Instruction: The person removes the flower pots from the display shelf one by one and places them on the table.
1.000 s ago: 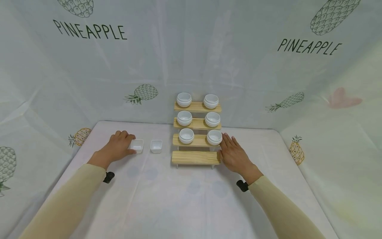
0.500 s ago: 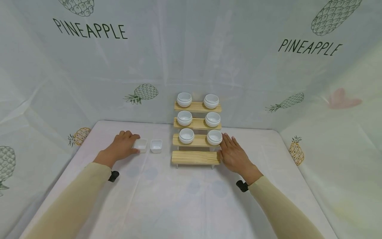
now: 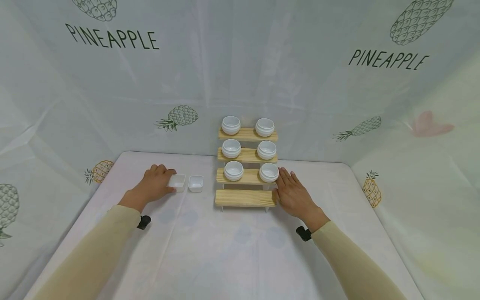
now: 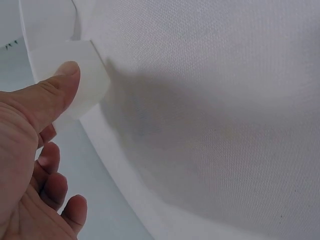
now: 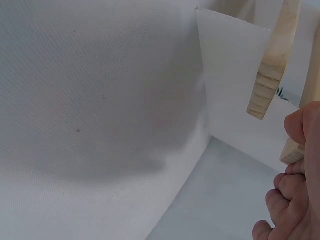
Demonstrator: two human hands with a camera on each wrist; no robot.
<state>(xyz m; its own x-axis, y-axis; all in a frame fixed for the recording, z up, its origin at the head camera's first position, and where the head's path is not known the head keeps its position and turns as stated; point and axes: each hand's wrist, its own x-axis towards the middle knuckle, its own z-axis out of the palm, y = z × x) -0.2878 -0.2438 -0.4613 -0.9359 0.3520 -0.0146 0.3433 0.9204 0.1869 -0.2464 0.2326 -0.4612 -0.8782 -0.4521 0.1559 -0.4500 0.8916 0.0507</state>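
Note:
My left hand (image 3: 151, 186) pinches a small white square dish (image 3: 178, 183) at the table's left side. In the left wrist view the thumb presses on the wall of this dish (image 4: 85, 82). A second white square dish (image 3: 196, 184) sits just to its right, with a narrow gap between them. My right hand (image 3: 296, 196) touches the right side of a tiered wooden stand (image 3: 245, 198), fingers stretched along its edge. The right wrist view has the thumb (image 5: 300, 125) by a plank end (image 5: 292, 151). Several white round bowls stand in pairs on the upper three tiers, such as this bowl (image 3: 269, 172).
The table (image 3: 210, 258) wears a pale cloth. Its back edge meets a hanging white curtain (image 3: 240, 75) printed with pineapples, which also runs along both sides. The lowest plank of the stand bears no bowl.
My left hand has slid the pinched dish to the right, closer to the other square dish, then stayed there. My right hand and the stand have kept their places.

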